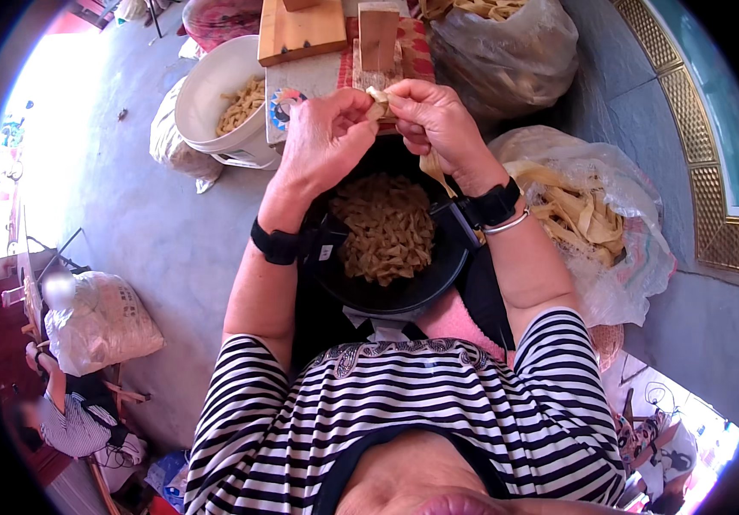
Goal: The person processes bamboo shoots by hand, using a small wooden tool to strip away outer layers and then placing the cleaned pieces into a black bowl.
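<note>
My left hand (331,136) and my right hand (437,122) meet above the near edge of a small table. Between their fingertips they pinch a small folded piece of a pale yellow strip (379,103). The strip's flat loose tail (435,170) hangs below my right palm. I cannot tell what the strip is made of. Under my forearms, a round black basin (402,299) rests near my lap. It holds a heap of small tan folded pieces (385,235). Just beyond my fingertips, a wooden block (378,40) stands upright on the table.
On the left, a white bucket (199,109) contains more tan pieces. A wooden board (305,32) lies on the table (308,84). Plastic bags of loose strips (505,58) (633,212) stand right. A stuffed sack (105,318) and another person (76,425) are at lower left.
</note>
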`<state>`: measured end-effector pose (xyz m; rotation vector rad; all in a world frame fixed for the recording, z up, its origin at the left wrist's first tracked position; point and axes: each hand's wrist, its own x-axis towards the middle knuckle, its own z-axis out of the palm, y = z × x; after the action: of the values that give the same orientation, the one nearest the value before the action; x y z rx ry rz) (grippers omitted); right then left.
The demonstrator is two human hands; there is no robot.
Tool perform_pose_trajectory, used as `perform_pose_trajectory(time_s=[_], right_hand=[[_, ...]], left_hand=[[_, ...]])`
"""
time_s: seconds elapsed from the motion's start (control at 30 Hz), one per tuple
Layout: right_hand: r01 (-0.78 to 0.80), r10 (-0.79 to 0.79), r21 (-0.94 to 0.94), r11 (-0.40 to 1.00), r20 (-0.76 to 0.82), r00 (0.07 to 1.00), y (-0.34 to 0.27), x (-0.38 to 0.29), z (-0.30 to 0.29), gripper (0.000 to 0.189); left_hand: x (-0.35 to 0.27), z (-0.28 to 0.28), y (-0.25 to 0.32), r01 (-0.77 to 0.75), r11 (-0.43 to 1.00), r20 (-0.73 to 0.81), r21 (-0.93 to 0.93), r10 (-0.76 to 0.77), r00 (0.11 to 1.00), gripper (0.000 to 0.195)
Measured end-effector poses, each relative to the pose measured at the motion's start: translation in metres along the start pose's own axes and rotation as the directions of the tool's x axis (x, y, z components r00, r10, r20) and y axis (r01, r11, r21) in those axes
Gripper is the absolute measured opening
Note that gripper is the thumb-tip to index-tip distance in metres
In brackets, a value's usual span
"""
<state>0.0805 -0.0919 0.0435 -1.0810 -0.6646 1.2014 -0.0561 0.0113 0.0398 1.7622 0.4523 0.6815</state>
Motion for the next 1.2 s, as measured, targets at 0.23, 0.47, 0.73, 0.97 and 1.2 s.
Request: perform_pose_trajectory(time_s=[0.23,0.47,0.73,0.97,1.2], right_hand=[[0.064,-0.064,0.016,0.998,0.036,0.997,0.001,0.0,-0.001,0.013],[0.3,-0.29,-0.299,0.906,0.08,0.954,-0.018,-0.012,-0.029,0.011],[0.292,-0.283,-0.459,0.839,0.09,0.955,-0.013,-0.011,-0.015,0.011],[0.295,-0.404,-0.789,0.54,0.064,0.912,-0.012,0.024,-0.042,0.016],[0.338,-0.632,-0.776,0.533,-0.098,0.769,0.014,0.063,-0.038,0.015]], left_hand=[[0.004,-0.013,0.005,0.329,0.886,0.311,-0.326,-0.228,0.923,0.028],[-0.004,-0.027,0.006,0.343,0.606,0.405,-0.718,-0.037,0.913,0.032],[-0.002,-0.02,0.007,0.011,0.99,0.36,0.141,-0.061,0.931,0.022],[0.029,-0.016,-0.003,-0.181,0.811,0.16,0.556,0.109,0.981,0.017],[0.058,-0.001,-0.045,-0.007,0.873,-0.182,0.487,0.109,0.977,0.021]])
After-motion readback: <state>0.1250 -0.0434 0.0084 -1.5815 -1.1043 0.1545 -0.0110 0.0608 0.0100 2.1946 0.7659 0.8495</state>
